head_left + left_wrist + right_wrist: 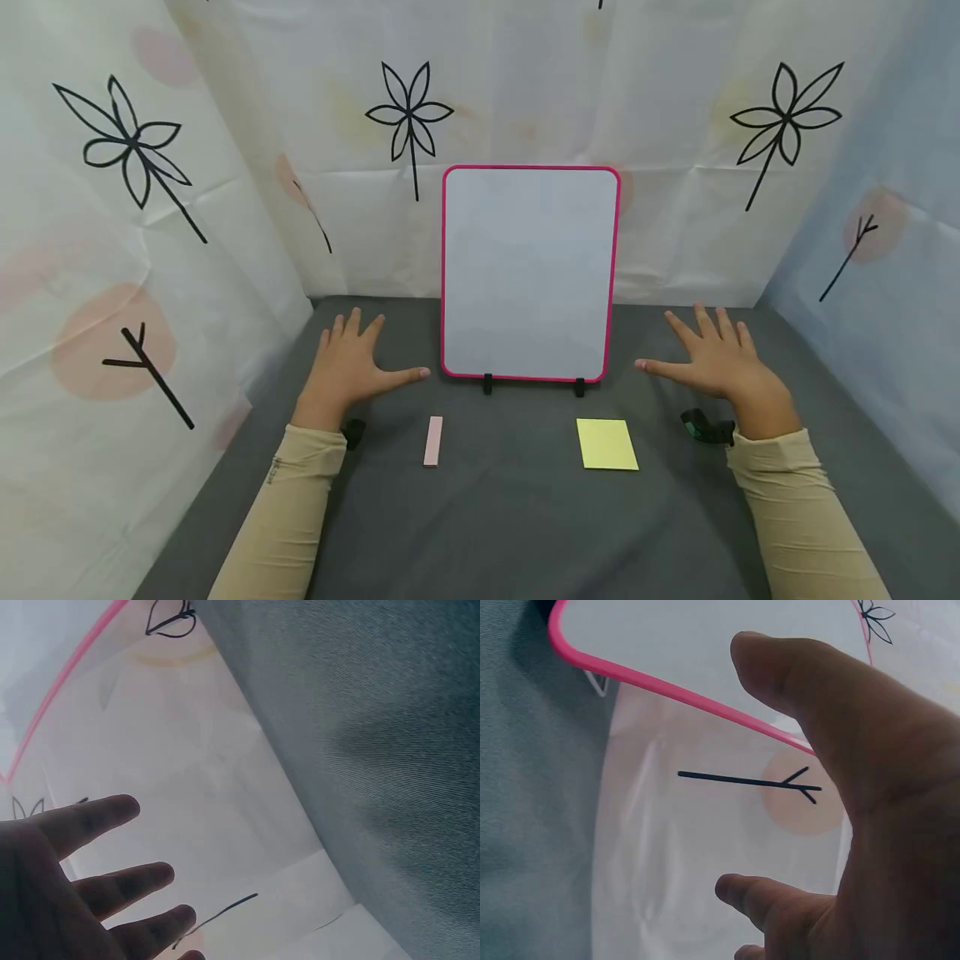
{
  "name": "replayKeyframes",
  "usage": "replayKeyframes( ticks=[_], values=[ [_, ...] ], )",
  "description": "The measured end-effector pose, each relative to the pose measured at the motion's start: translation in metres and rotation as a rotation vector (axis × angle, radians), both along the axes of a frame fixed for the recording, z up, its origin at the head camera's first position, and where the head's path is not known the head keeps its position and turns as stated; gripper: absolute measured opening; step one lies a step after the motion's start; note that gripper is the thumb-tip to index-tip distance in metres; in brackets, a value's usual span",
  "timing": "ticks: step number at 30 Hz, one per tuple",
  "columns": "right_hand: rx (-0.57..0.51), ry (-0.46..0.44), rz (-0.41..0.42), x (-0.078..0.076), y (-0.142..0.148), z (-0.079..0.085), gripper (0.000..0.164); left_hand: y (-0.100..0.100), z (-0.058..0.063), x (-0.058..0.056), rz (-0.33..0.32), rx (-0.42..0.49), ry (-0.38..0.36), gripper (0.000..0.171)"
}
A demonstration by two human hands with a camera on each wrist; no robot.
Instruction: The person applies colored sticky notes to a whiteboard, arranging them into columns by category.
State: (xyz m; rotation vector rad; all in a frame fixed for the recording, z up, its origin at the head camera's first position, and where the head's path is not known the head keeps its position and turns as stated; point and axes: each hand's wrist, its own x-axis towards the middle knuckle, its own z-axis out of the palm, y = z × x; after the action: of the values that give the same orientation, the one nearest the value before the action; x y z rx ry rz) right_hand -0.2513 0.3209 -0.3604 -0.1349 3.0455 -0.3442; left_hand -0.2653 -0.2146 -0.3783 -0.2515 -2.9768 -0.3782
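Both hands are held out with fingers spread and nothing in them. In the head view the left hand (352, 367) is to the left of a whiteboard (528, 271) with a pink frame, its thumb pointing toward the board. On the board's other side, the right hand (720, 362) mirrors it. A slim pale pink strip (432, 442) lies on the table, nearest the left hand. Nearer the right hand is a yellow square sticky note pad (607, 444). The wrist views show the spread left fingers (142, 889) and the right thumb (787, 671) over the backdrop and board.
The whiteboard stands upright on small black feet (487, 384) at the back of a dark grey cloth-covered table (495, 533). Pale curtains (322, 108) with drawn flowers and twigs enclose the back and both sides. A dark wrist camera (707, 427) sits by the right wrist.
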Motion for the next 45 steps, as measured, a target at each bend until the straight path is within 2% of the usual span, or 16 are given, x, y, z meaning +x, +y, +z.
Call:
replayKeyframes(
  ticks=[5, 13, 21, 32, 38, 42, 45],
  values=[
    [0.047, 0.022, 0.008, 0.007, -0.008, 0.018, 0.115, 0.002, 0.003, 0.002, 0.000, 0.001, 0.008, 0.130],
    [0.049, 0.019, 0.012, 0.017, -0.011, 0.021, 0.113, 0.005, 0.004, 0.007, -0.001, -0.001, -0.004, 0.132],
    [0.051, 0.035, 0.010, 0.015, -0.010, 0.029, 0.112, 0.009, 0.010, 0.004, -0.004, -0.015, 0.005, 0.129],
    [0.051, -0.005, 0.020, 0.016, -0.011, 0.027, 0.112, 0.011, 0.008, 0.005, -0.001, -0.033, -0.016, 0.130],
    [0.058, 0.008, 0.038, 0.016, -0.013, 0.027, 0.112, 0.011, 0.011, 0.006, -0.014, -0.007, -0.020, 0.131],
    [0.046, -0.007, 0.052, 0.014, -0.013, 0.026, 0.110, 0.013, 0.014, 0.008, -0.037, 0.014, -0.020, 0.130],
    [0.022, -0.037, 0.068, 0.015, -0.013, 0.026, 0.108, 0.014, 0.015, 0.009, -0.081, 0.057, -0.029, 0.118]
  ],
)
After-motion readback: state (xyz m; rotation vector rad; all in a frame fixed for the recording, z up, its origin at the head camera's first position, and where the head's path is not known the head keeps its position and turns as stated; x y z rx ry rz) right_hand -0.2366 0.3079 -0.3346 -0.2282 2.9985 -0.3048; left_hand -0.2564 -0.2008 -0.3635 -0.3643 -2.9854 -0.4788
